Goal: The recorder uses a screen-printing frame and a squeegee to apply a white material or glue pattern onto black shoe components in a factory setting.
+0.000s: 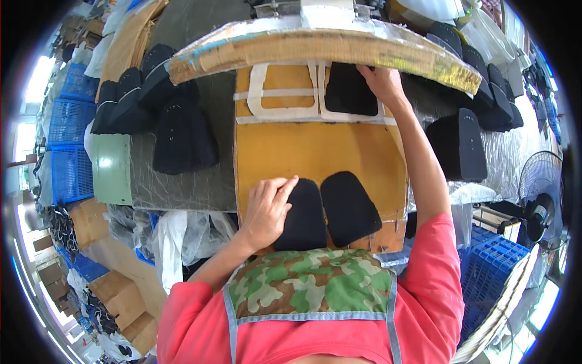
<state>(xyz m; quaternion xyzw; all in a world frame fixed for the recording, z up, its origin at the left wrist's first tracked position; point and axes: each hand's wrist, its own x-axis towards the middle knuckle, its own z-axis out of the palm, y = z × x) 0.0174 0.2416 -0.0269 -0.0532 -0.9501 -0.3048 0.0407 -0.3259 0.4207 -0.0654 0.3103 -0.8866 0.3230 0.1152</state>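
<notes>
Using the yellow board as my reference, going left to right.

Far left of the board: blue crates stacked along the edge, cardboard boxes below them. Nearer the board, on its left: a heap of black shoe pieces lying on a grey sheet.

My left hand sits on the near left part of the board, palm down, fingers spread flat. It presses on the left black pad. Not clamped on it, just lying on top. Fingertips reach onto the pad's upper left edge.

Just beside it, touching or nearly so, lies the right black pad, tilted a little, on the board's near edge. No hand on that one.

At the far end of the board there's a white frame with two windows. The right window holds a third black piece.

My right hand is stretched out to that far right corner, under a curved cardboard hood. Fingers rest on the piece's top right edge; I can't tell whether they pinch it or only touch.

Right of the board: more black shoe pieces standing upright, then a fan and a blue crate lower down.
</notes>
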